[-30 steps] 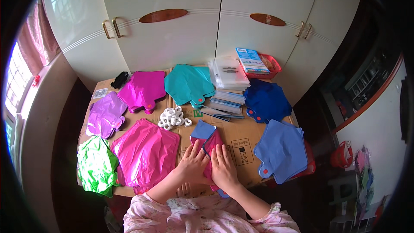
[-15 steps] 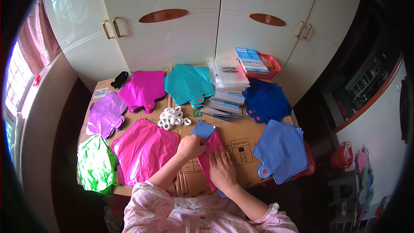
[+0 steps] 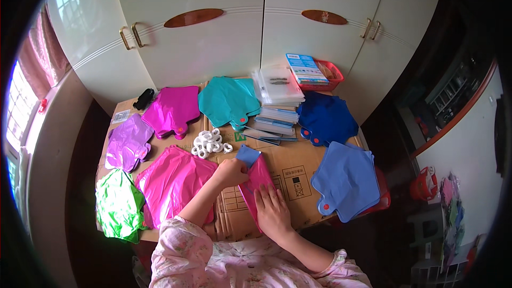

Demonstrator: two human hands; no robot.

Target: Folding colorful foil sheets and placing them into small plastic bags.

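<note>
A folded stack of foil balloons, pink [image 3: 259, 178] over a blue corner [image 3: 248, 155], lies on the cardboard-covered table [image 3: 290, 162] in front of me. My left hand [image 3: 231, 172] grips the upper left edge of the pink piece, fingers curled on it. Flat on the lower end of the same folded piece rests my right hand [image 3: 273, 213], fingers spread and pressing down. A heap of small white rings [image 3: 210, 142] sits just beyond my left hand.
Flat foil balloons ring the table: bright pink [image 3: 173, 182], green [image 3: 118, 206], purple [image 3: 128, 141], magenta [image 3: 172, 110], teal [image 3: 228, 100], dark blue [image 3: 326, 118], light blue [image 3: 347, 178]. Clear packets [image 3: 278, 85] and a red basket [image 3: 328, 72] stand at the back, before white wardrobe doors [image 3: 224, 26].
My left hand has slid from lying flat beside the right hand up to the top left edge of the pink piece and closed on it. My right hand stays pressed on the lower end.
</note>
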